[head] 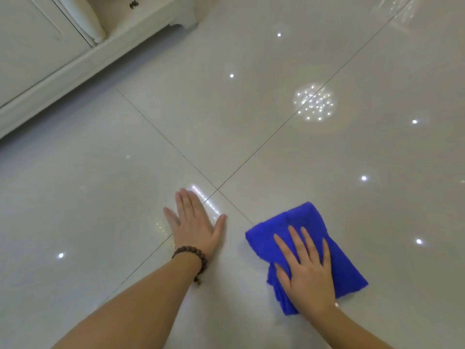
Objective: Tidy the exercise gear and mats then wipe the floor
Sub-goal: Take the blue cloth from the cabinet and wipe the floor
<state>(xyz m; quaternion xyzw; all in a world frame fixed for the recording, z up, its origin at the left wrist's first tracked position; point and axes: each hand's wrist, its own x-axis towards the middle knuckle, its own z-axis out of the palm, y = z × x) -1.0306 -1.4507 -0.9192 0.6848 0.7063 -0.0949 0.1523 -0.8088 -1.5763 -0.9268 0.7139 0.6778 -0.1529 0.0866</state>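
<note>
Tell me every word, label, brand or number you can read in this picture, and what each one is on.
None: no readable text in this view.
blue cloth: plain, no tag or print showing.
bead bracelet: no lettering.
white cabinet: one small dark mark near its top edge, too small and blurred to tell if it is writing.
floor tiles: only light reflections.

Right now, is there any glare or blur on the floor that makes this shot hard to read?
Head view: glossy tile floor mirrors ceiling lights as bright dots and a sparkly cluster; a glare streak beside the left hand, whose fingertips look slightly blurred; blue cloth under the right hand stays sharp.
</note>
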